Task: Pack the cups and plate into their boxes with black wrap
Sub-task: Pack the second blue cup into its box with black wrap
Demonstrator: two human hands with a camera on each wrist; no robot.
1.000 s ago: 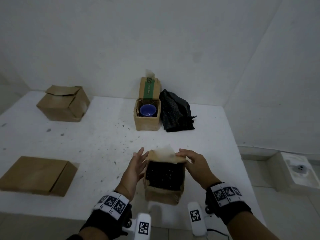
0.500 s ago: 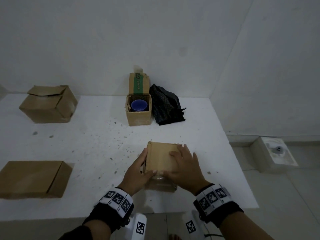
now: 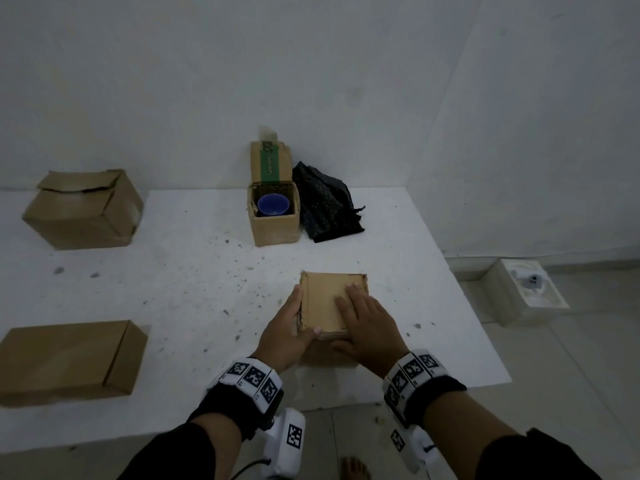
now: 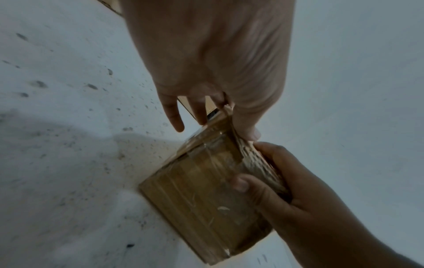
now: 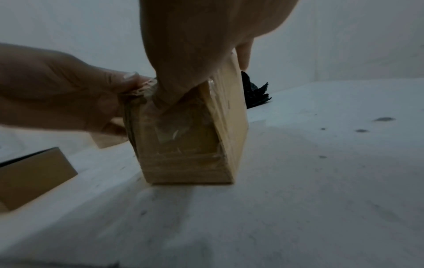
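Nearest to the person, a small brown cardboard box with its lid flap down [image 3: 330,299] stood on the white speckled counter [image 3: 194,278], close to its front edge. The left hand [image 3: 287,334] gripped the box at its left side, fingers along the wall and the thumb curled over the near top edge. The right hand [image 3: 367,323] lay on the lid with straight fingers pressing it flat, and its thumb went down the taped front wall. To the left, well apart, a flat closed brown cardboard box [image 3: 69,362] lay on the counter. Farther back in the middle stood an open small cardboard box with a green-striped raised flap [image 3: 275,226], and a blue cup [image 3: 273,206] sat inside it. A crumpled sheet of black wrap [image 3: 325,206] lay just beside this box on its right, touching it or nearly so. At the far left stood a larger brown cardboard box with loosely folded flaps [image 3: 83,209].
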